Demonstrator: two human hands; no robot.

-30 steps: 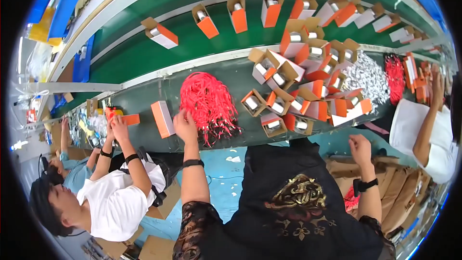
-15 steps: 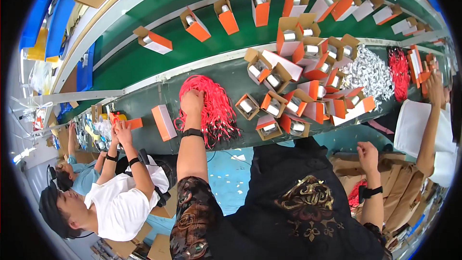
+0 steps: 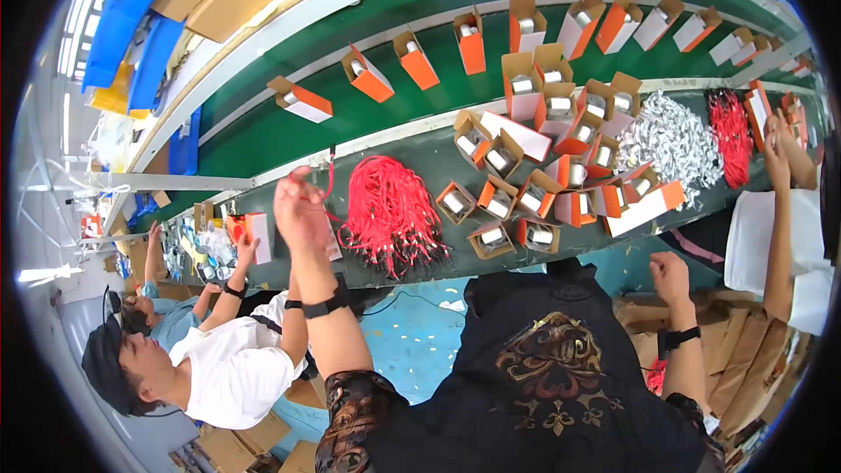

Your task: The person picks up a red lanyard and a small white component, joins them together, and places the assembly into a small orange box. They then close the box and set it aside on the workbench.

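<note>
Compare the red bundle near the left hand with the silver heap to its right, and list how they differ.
Colour: the red bundle is bright red; the silver heap is shiny silver.
Form: the red bundle is long strands gathered together; the silver heap is many small, crumpled-looking pieces.
Place: the red bundle lies nearer the left hand; the silver heap lies well to the right.
Shared: both rest on the dark worktop.

No lettering is legible (marks on the rail blur).
</note>
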